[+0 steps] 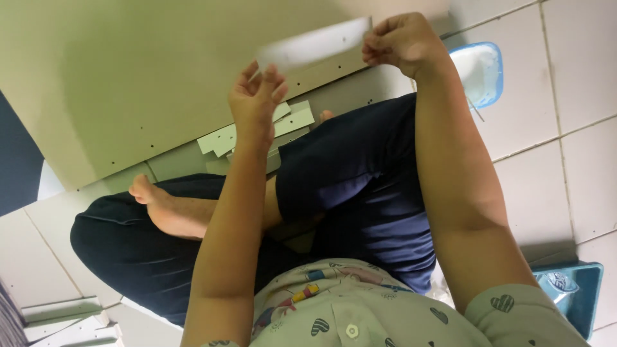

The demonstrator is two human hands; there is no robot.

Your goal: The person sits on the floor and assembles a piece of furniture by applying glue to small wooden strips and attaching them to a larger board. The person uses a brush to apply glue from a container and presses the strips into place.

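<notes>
The person sits cross-legged on the tiled floor (565, 96), holding a pale strip of card (315, 44) up in front of a large board (116, 77). The right hand (402, 42) pinches one end; the left hand (257, 96) has its fingers spread at the other end — whether they actually grip is unclear, as the strip is blurred. With only one sure pinch, the strip could likely bend or slip and drop among the cut pieces (257, 132) near the knee. The blue tray (481, 71) sits close behind the right wrist — a stray elbow could knock it.
</notes>
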